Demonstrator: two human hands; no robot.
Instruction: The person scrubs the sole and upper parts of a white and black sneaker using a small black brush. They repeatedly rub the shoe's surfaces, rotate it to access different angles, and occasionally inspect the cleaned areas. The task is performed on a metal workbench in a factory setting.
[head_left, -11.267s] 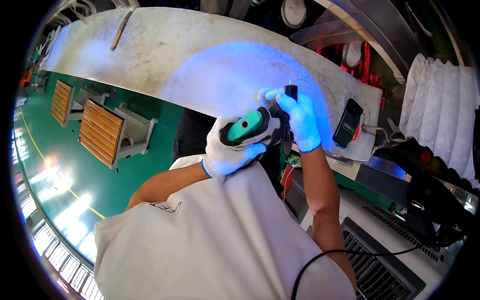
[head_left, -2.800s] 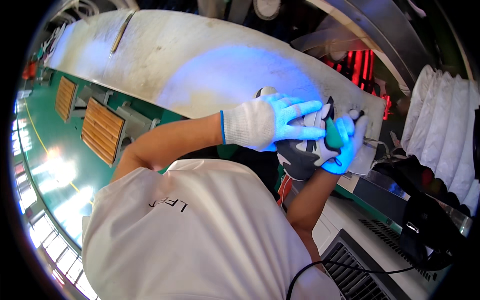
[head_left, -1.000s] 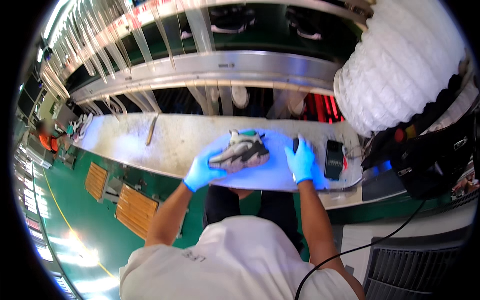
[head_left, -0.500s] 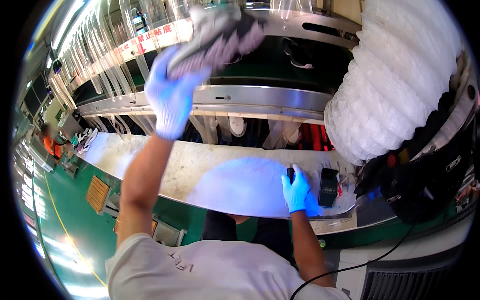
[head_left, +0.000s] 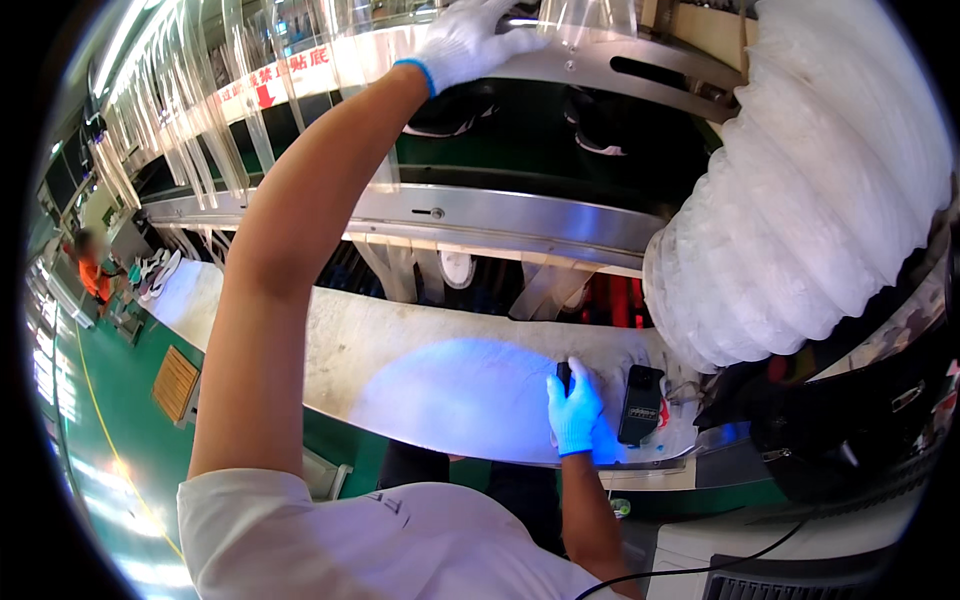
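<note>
My left hand (head_left: 470,40), in a white glove, is raised high with its fingers spread against the metal rail (head_left: 600,70) of the upper conveyor level and holds nothing. Just below it two dark shoes (head_left: 450,108) (head_left: 600,125) sit on the green upper belt. My right hand (head_left: 574,412), in a glove lit blue, rests on the long pale workbench (head_left: 330,350) and grips a small black tool (head_left: 563,377) standing upright. A patch of blue light (head_left: 460,395) falls on the bench to its left.
A black box-shaped device (head_left: 640,403) lies right of my right hand. A big white corrugated duct (head_left: 810,200) fills the right side. Clear plastic strips (head_left: 250,90) hang along the upper level. Far left stand a person in orange (head_left: 95,275), shoes (head_left: 155,270) and a wooden pallet (head_left: 176,382).
My left hand lifted the grey shoe from the bench up to the upper level and no longer holds it. My right hand stayed on the bench with the black tool.
</note>
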